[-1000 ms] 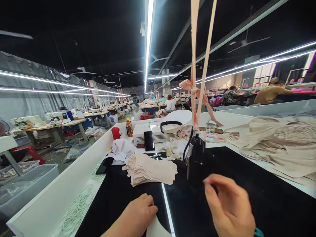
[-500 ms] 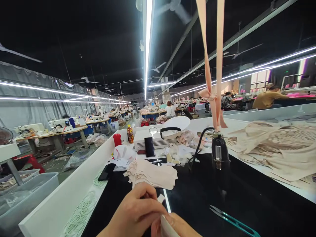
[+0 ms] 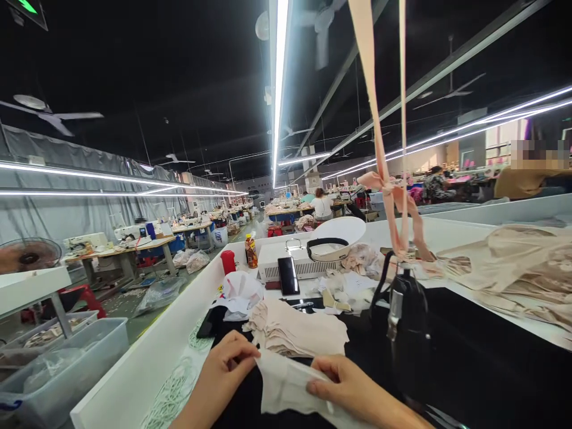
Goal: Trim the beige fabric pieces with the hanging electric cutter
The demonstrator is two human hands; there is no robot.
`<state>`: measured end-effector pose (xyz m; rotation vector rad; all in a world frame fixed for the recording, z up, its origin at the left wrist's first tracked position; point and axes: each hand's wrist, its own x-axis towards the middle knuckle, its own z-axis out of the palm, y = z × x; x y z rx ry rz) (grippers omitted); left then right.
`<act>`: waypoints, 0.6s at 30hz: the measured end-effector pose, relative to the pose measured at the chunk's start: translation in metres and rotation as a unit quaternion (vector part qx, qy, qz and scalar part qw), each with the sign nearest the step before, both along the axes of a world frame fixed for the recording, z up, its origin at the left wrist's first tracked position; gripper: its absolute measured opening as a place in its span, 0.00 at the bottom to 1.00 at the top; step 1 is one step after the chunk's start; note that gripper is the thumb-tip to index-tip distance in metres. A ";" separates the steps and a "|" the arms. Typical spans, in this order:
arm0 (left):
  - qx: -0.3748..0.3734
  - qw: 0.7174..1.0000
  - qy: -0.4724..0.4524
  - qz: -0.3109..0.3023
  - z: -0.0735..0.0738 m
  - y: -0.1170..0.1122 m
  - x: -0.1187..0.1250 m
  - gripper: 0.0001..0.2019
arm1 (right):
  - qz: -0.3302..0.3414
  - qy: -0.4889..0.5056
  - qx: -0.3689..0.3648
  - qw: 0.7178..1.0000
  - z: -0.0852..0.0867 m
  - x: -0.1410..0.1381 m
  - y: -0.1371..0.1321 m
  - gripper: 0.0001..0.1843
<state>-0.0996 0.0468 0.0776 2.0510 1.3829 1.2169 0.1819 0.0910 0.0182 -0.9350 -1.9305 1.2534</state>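
Note:
Between my two hands a thin, pale piece of fabric (image 3: pixel 286 387) is spread over the black tabletop. My left hand (image 3: pixel 232 363) pinches its upper left corner with thumb and forefinger. Further right, my right hand (image 3: pixel 342 384) grips the same piece, thumb on top and fingers partly hidden behind. Just beyond the hands lies a stack of beige cut fabric pieces (image 3: pixel 304 328). At the bottom edge, thread snips (image 3: pixel 442 414) show only in part. A black electric hand tool (image 3: pixel 406 304) hangs from peach fabric strips (image 3: pixel 388 185) to the right.
A black phone (image 3: pixel 288 276) leans on a white vented box (image 3: pixel 268 262) at the back. Pale green cord (image 3: pixel 172 393) lies along the left white wall (image 3: pixel 134 363). Beige garments (image 3: pixel 527 268) are heaped at right. A plastic bin (image 3: pixel 75 363) stands on the floor at left.
My hands, close together before, have moved apart, and the fabric is now stretched out between them. The view has shifted, so the snips are nearly out of sight.

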 end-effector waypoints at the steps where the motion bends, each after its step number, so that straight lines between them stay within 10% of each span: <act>1: -0.004 1.000 -0.015 0.004 0.005 0.009 0.002 0.11 | -0.026 -0.002 0.016 1.000 0.002 0.000 0.007 0.23; 9: 0.020 0.998 -0.052 0.012 0.030 0.102 0.015 0.14 | -0.191 -0.011 0.108 0.976 0.011 0.009 0.065 0.19; 18: -0.076 0.996 0.010 0.045 -0.010 0.175 0.011 0.11 | -0.238 -0.119 0.176 0.948 -0.005 0.016 0.111 0.10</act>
